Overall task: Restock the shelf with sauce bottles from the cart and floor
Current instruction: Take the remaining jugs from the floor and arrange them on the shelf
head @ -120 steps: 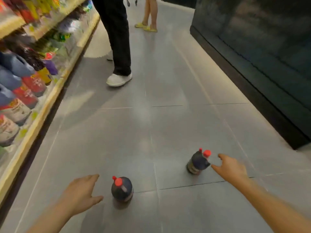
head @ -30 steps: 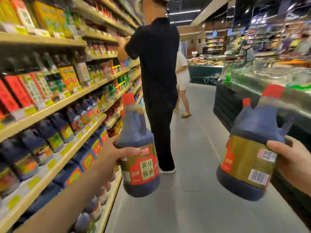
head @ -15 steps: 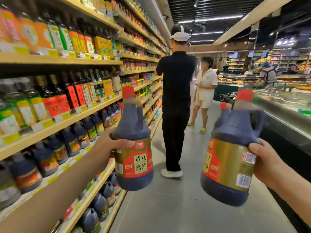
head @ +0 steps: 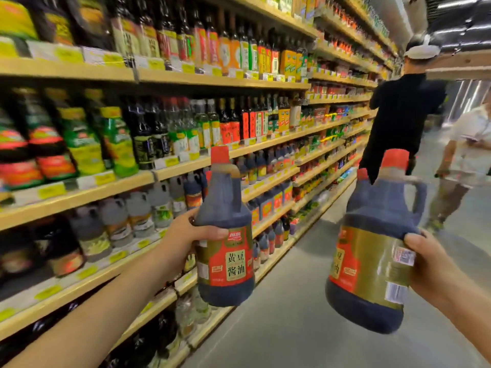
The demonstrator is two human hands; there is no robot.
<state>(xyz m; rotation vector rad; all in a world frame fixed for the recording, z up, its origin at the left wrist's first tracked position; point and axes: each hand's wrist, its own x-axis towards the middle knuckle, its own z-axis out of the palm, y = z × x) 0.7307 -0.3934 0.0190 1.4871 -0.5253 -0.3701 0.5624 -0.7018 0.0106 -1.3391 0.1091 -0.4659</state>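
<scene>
My left hand [head: 186,235] grips a dark soy sauce jug [head: 225,235] with a red cap and a red and gold label, held upright in front of the shelving. My right hand [head: 427,264] grips a second, like jug [head: 372,258], tilted a little, out over the aisle floor. The wooden shelf unit [head: 127,187] runs along the left, packed with rows of sauce bottles. Similar dark jugs [head: 268,205] stand on the lower shelves just behind the left-hand jug.
A person in black with a white cap [head: 401,110] stands at the shelves further down the aisle. Another person in white [head: 467,144] stands at the right edge. Grey floor [head: 287,314] stretches along the shelf front.
My view has turned left toward the shelves. Both jugs stay in my hands and now sit closer to the shelf front; four seconds ago they stood on the floor.
</scene>
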